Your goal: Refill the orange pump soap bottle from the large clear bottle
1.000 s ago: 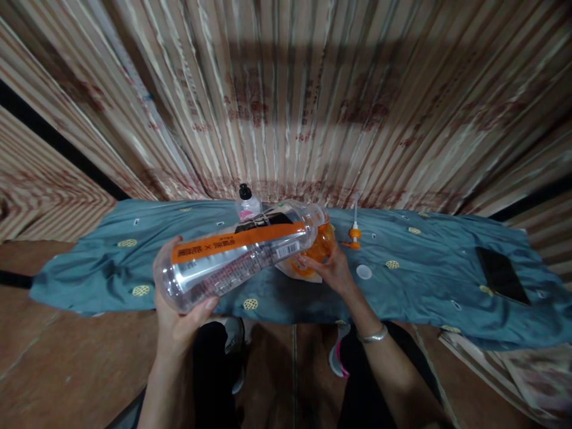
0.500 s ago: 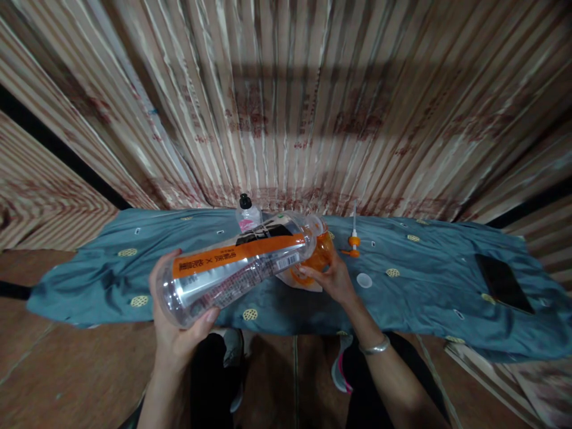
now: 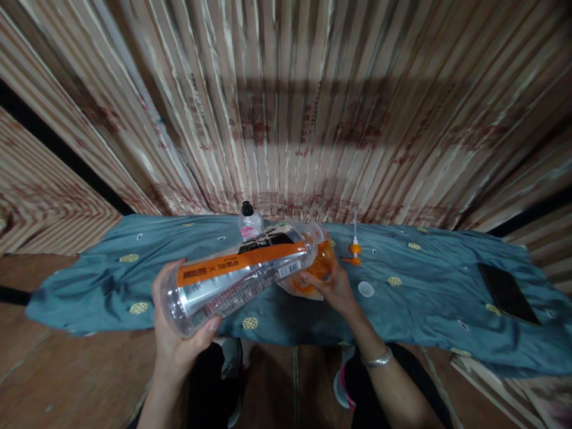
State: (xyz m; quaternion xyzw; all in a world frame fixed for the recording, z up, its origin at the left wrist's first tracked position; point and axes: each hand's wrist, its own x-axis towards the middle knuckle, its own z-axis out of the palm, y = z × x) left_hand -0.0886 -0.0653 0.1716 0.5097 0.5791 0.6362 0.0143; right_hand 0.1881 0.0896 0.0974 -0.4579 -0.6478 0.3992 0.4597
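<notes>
My left hand (image 3: 181, 339) is closed round the base of a large clear plastic bottle (image 3: 241, 271) with an orange, silver and black label. The bottle lies tilted over the bench, its neck toward the right and meeting the mouth of an orange translucent bottle (image 3: 325, 262). My right hand (image 3: 333, 286) is wrapped round that orange bottle and holds it upright or nearly so; its lower part is partly hidden. Under it lies a pale sheet (image 3: 308, 294). I cannot make out any liquid passing between the two.
An orange and white pump top (image 3: 354, 250) with a clear tube and a round white lid (image 3: 366, 289) lie to the right. A black-capped bottle (image 3: 251, 223) stands behind. Far right is a dark tablet (image 3: 508, 293). A teal cloth (image 3: 102, 286) covers the bench before a striped curtain (image 3: 290, 119).
The view has tipped slightly, so everything sits a little lower. Both hands keep their grips, and the clear bottle stays tilted against the orange one's mouth.
</notes>
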